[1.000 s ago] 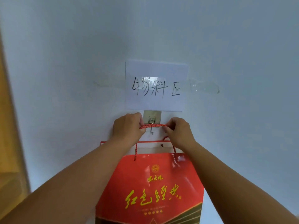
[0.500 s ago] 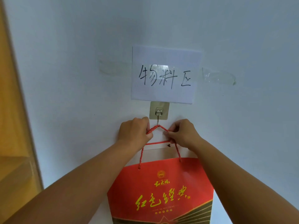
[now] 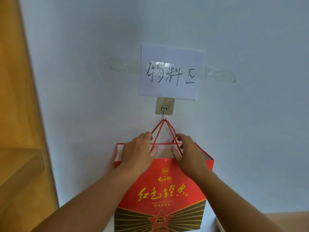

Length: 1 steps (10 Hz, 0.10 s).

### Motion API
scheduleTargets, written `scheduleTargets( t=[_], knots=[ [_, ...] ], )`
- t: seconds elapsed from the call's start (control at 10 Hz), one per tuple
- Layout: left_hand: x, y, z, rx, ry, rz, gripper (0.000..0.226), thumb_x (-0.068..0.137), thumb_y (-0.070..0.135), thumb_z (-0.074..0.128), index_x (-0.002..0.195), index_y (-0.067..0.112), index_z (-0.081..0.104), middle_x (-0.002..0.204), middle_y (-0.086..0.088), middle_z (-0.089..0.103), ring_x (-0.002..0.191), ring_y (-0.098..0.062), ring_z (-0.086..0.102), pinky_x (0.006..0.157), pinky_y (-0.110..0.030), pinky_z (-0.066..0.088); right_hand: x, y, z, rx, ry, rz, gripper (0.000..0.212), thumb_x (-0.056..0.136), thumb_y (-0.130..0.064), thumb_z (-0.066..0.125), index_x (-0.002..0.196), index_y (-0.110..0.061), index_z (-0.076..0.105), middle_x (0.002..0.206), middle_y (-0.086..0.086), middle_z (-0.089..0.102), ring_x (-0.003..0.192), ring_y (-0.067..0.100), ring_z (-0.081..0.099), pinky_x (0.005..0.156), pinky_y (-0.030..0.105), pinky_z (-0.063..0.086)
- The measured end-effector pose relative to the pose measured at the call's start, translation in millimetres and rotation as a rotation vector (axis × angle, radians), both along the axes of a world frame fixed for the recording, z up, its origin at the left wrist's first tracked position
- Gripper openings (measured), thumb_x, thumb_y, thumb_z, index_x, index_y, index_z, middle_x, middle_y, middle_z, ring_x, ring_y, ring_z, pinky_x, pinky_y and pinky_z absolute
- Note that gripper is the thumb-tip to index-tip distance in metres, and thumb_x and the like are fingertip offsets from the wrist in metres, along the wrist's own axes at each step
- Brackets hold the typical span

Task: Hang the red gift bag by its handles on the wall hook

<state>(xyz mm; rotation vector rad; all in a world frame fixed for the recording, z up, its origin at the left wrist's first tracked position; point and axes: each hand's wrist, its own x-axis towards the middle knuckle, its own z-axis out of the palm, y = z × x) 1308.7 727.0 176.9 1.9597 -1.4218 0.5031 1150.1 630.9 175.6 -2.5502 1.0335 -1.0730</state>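
The red gift bag (image 3: 164,190) with gold lettering hangs against the white wall. Its two red rope handles (image 3: 164,122) come to a taut peak on the metal wall hook (image 3: 164,108), whose square adhesive plate sits just under a paper sign. My left hand (image 3: 139,150) lies flat over the bag's open top, fingers loosely extended, with the left rope strands beside its thumb. My right hand (image 3: 185,148) is at the bag's rim with thumb and curled fingers around the right rope strand.
A white paper sign (image 3: 170,72) with handwritten characters is taped to the wall above the hook, with tape remnants on both sides. A yellow wooden door frame (image 3: 18,114) runs down the left. A tan surface (image 3: 284,220) shows at the lower right.
The handles went from stretched flat in front of the hook to looped over it and pulled taut. Both hands slid down the ropes to the bag's rim, and the left hand loosened.
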Motion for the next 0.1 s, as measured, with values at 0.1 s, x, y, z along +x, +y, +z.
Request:
scheduleTargets(
  t=[0.1],
  knots=[
    [-14.0,27.2,-9.8,-0.004,-0.038,0.027,0.035,0.097,0.042,0.054,0.125,0.021,0.053,0.113,0.000,0.068,0.094,-0.016,0.065,0.074,-0.032,0.059,-27.9,19.4,-6.2,-0.059,-0.006,-0.038,0.050,0.094,-0.036,0.065,0.139,-0.026,0.046,0.139,-0.002,0.056,0.117,0.017,0.060,0.096,0.043,0.055]
  ],
)
